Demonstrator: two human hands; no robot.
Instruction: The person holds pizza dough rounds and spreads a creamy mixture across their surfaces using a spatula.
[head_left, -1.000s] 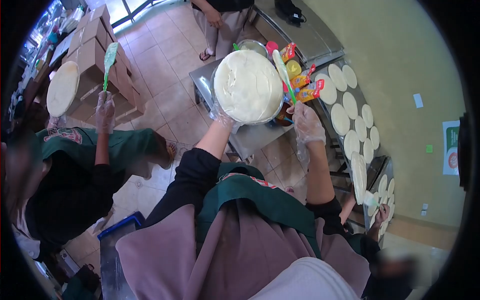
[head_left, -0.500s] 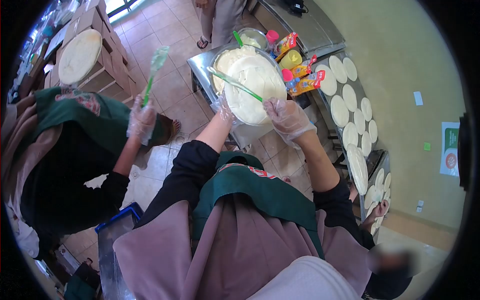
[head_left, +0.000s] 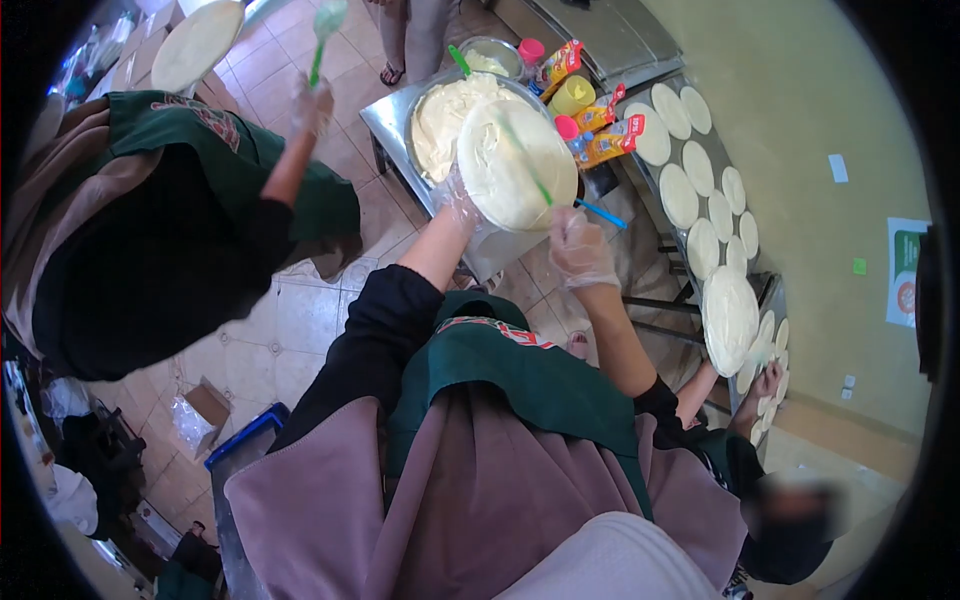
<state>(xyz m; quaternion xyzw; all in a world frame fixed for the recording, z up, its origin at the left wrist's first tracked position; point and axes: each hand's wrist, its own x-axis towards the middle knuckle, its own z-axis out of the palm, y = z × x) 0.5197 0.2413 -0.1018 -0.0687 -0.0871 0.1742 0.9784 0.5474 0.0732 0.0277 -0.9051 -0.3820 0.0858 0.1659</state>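
Note:
My left hand [head_left: 457, 200], in a clear plastic glove, holds a pale round dough base [head_left: 505, 190] up from its left edge; the fingers under it are hidden. White cream coats part of its top. My gloved right hand [head_left: 582, 248] is closed on the handle of a green spatula [head_left: 541, 184], whose blurred blade lies over the base. Behind and left of the base, a wide metal bowl of cream [head_left: 443, 125] stands on a metal table [head_left: 385, 112]. A blue handle [head_left: 602, 213] shows beside my right hand.
Colourful packets [head_left: 610, 140] and a yellow cup [head_left: 573, 95] stand right of the bowl. Several round bases [head_left: 679, 195] lie on the counter along the wall. At left, a co-worker's gloved hand [head_left: 312, 108] raises a green spatula [head_left: 324, 35]. Another person at right holds a coated base [head_left: 730, 320].
The base has moved slightly right and down, uncovering more of the bowl. My right hand has dropped lower, and the spatula blade has moved right. The co-worker at left has shifted upward in view.

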